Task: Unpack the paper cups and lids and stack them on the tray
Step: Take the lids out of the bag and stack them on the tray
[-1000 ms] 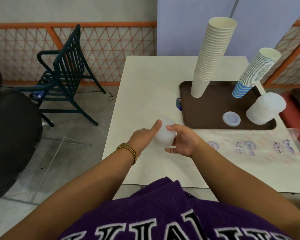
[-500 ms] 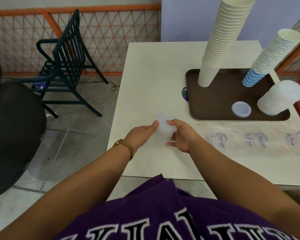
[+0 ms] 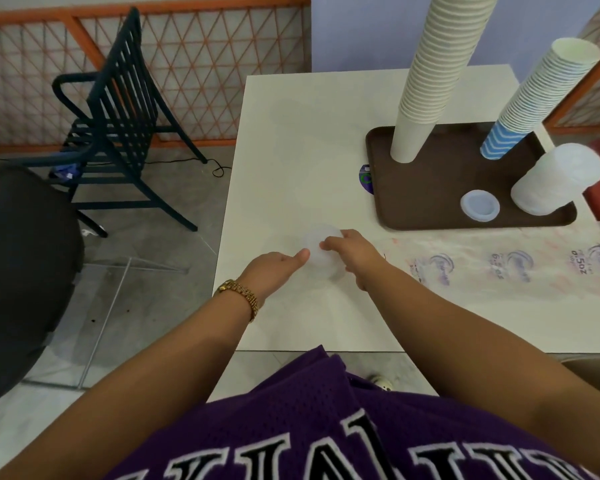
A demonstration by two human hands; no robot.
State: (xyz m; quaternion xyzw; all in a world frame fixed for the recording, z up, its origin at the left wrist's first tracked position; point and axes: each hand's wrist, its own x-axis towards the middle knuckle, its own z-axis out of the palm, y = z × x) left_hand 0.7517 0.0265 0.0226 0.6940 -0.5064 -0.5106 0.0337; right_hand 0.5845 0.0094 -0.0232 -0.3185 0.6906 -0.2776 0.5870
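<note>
Small lid stack held between two hands, tray waiting

Judging by the tray's contents, the step in hand is moving this batch of lids (image 3: 321,252) across. Keep both grips level and the pile square, so nothing slides on the way to the brown tray (image 3: 426,209), then set it beside the single lid (image 3: 479,205). The left hand (image 3: 274,271) pinches the pile's near side with its thumb; the right hand (image 3: 355,252) curls fingers round the far side. The lids are translucent white, short, and sit low over the white table (image 3: 291,150), left of the printed wrapper (image 3: 499,271)
</note>
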